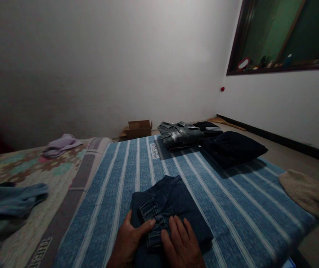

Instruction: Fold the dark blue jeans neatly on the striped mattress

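Both hands rest on a folded pair of dark jeans (167,208) at the near edge of a bed: the left hand (130,240) lies flat with its thumb pressed along the waistband, and the right hand (180,243) sits just beside it with fingers spread loosely over the denim, neither one pinching the cloth. The jeans lie directly under the palms on a blue striped blanket (232,208). As the hands only press and do not grip, the thick layers could spring open or slide on the blanket, and the bundle looks a little skewed, so the fold may loosen if pressure comes off unevenly. Well beyond the fingertips lie a folded grey denim jacket (177,134) and, just to its right, a dark folded garment (232,148). Far to the left of the left hand a rumpled blue cloth (7,203) hangs near the bed's edge and might slip off. A cardboard box (138,128) sits by the wall.
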